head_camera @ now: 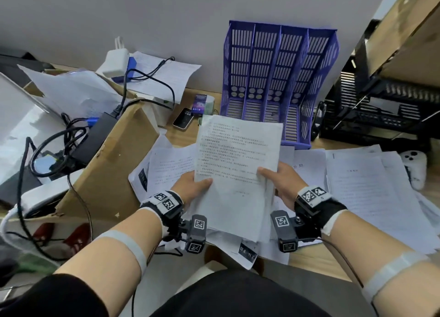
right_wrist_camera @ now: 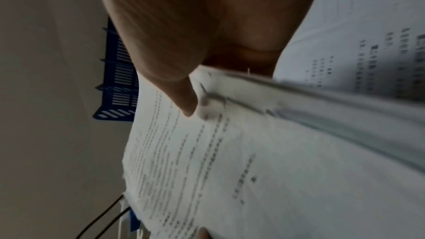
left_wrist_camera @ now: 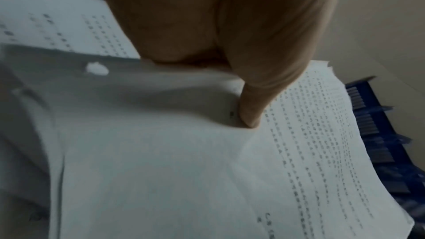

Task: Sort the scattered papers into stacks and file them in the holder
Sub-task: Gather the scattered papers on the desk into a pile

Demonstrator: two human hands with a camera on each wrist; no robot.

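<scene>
Head view: at frame centre, the left hand [head_camera: 193, 187] and right hand [head_camera: 281, 179] each pinch a side edge of a paper stack [head_camera: 238, 164], held above scattered papers [head_camera: 366, 188], below the purple holder [head_camera: 278, 83].

Cardboard box [head_camera: 107, 164] left with black power brick [head_camera: 95, 135] and cables on top, phone [head_camera: 182, 119] behind it, white controller [head_camera: 415, 167] far right (near black crate [head_camera: 371, 116]).
</scene>
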